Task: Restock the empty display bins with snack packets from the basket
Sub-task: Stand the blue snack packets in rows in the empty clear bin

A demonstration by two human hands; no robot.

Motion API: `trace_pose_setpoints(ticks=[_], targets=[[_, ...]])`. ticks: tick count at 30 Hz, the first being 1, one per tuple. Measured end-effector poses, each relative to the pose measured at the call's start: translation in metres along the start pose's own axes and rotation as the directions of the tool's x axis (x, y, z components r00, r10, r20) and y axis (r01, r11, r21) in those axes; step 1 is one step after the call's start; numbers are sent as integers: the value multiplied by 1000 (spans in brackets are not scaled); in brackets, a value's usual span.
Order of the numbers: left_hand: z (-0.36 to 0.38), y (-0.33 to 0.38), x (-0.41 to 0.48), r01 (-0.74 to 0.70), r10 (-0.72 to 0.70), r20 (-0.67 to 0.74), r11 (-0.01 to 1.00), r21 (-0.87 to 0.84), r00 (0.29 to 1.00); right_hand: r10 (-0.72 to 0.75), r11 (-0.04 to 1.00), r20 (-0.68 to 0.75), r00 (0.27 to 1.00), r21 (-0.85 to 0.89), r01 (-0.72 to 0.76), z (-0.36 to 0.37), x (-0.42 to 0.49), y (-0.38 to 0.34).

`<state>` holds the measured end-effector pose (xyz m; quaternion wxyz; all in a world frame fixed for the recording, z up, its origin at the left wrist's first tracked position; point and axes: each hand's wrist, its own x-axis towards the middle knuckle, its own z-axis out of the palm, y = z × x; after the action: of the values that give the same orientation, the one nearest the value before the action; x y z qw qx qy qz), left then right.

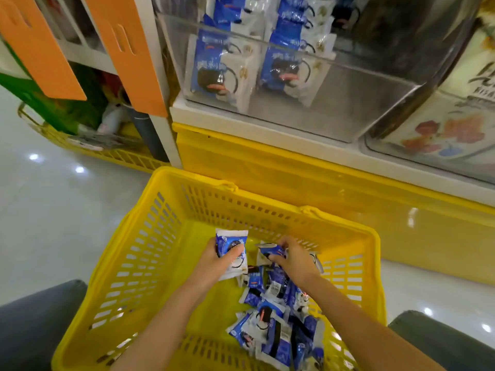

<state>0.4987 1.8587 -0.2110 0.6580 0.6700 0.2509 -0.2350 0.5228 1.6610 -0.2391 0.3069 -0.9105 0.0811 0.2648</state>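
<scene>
A yellow plastic basket [166,236] stands on the floor in front of me, with several blue-and-white snack packets [270,322] heaped in its right half. My left hand [214,266] is inside the basket, shut on a small stack of these packets [231,250] held upright. My right hand [293,257] reaches in beside it and pinches another packet [267,254] from the pile. Above stands a clear display bin [334,97]; two rows of the same packets [222,73] stand in its left part, and its right part holds nothing.
The bin sits on a white shelf over a yellow base [294,178]. To the right is another clear bin [442,129] with flower-printed packs. At left are orange panels [128,49] and a second yellow basket [88,148] with goods. My knees show at both lower corners.
</scene>
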Motion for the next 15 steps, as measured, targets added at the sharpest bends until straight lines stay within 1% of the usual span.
trace_pose_setpoints(ticks=[2,5,9,12,15], targets=[[-2,10,-10,-37,37,-4,999,0,999,3,993,-11,1000,116,-2,-9,-13,-13],[-3,29,-28,-97,97,12,995,-7,995,-57,966,29,998,255,48,-26,-34,-35],[-1,61,-55,-206,206,33,979,-9,978,-172,872,94,981,478,107,-62,-65,-71],[-1,89,-77,-299,300,25,953,-49,953,-255,854,92,962,488,180,-92,-88,-96],[-5,122,-99,-359,362,26,930,-80,932,-335,837,23,942,467,286,-124,-111,-122]])
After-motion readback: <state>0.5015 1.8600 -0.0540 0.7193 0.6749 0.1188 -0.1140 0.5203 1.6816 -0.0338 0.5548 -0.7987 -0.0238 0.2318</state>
